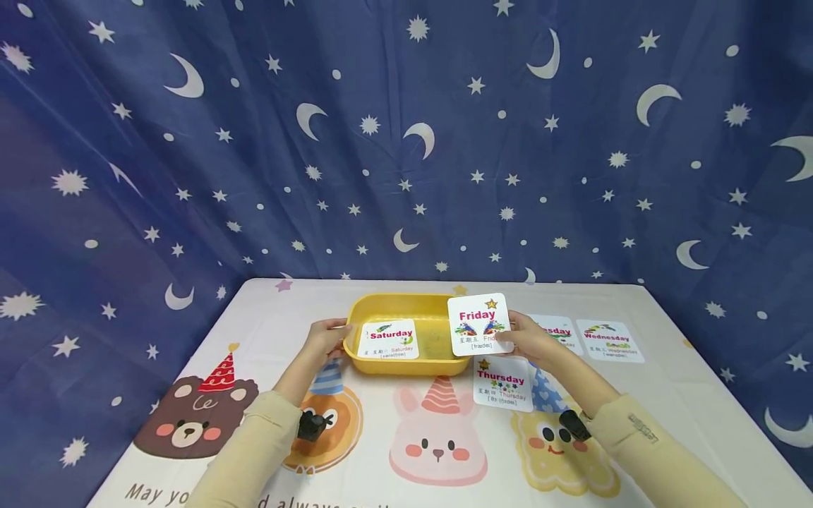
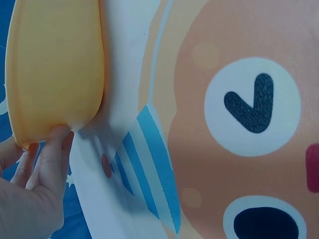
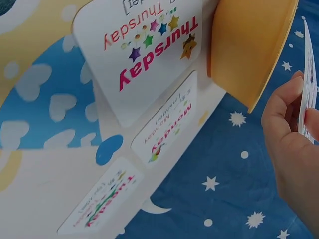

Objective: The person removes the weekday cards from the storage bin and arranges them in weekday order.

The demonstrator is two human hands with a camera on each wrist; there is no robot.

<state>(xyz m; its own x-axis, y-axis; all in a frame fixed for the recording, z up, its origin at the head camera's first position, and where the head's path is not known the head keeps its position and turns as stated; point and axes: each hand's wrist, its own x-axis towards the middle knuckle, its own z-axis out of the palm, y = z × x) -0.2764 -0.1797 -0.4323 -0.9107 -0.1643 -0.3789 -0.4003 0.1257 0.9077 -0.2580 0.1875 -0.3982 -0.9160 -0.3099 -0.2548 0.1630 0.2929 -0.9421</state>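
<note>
A yellow plastic tray (image 1: 438, 367) stands near the back of the table. My left hand (image 1: 327, 340) pinches its left end, with the thumb and fingers at the rim in the left wrist view. Inside, a white Saturday card (image 1: 389, 340) lies face up at the left. My right hand (image 1: 532, 339) pinches a Friday card (image 1: 479, 324) by its right edge. This card is held up, facing the head camera, over the tray's right end. On the table just below it lies a Thursday card (image 1: 504, 384).
To the right lie a Wednesday card (image 1: 611, 341) and a Tuesday card (image 1: 559, 331), the latter partly behind my right hand. A Monday card (image 3: 167, 122) shows in the right wrist view. The tablecloth (image 1: 356, 487) has printed animals; a blue starry curtain (image 1: 394, 141) hangs behind.
</note>
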